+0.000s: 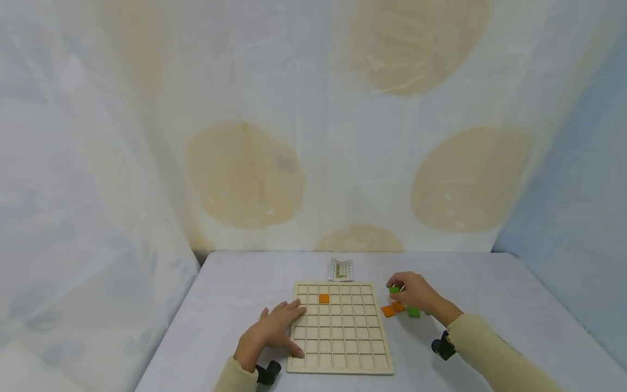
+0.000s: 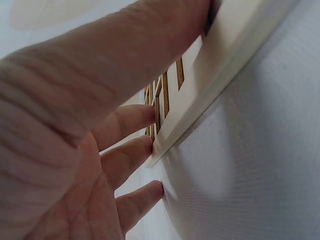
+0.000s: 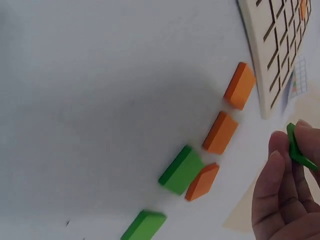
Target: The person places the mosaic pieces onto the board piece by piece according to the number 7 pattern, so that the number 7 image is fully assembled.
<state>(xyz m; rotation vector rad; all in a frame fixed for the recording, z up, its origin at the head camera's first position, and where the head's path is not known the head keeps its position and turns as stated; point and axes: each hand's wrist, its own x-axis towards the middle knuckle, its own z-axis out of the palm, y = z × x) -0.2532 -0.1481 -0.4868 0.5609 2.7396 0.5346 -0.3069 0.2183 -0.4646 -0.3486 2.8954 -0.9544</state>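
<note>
My left hand (image 1: 274, 329) rests on the left edge of a pale wooden grid board (image 1: 338, 331), its fingers spread and its thumb at the lower left. One orange square tile (image 1: 324, 298) sits in a cell near the top of the board. To the board's right, my right hand (image 1: 415, 291) pinches a green square tile (image 3: 295, 148) between thumb and fingers, lifted off the table. Below that hand lie loose orange tiles (image 3: 220, 132) and green tiles (image 3: 181, 170); one orange tile (image 3: 202, 182) lies against a green one.
A small folded card (image 1: 341, 270) printed with a coloured grid stands behind the board. All of it is on a white-covered table (image 1: 220, 294). Patterned cloth (image 1: 313, 136) hangs behind and at the sides. Each wrist carries a black camera mount (image 1: 443, 346).
</note>
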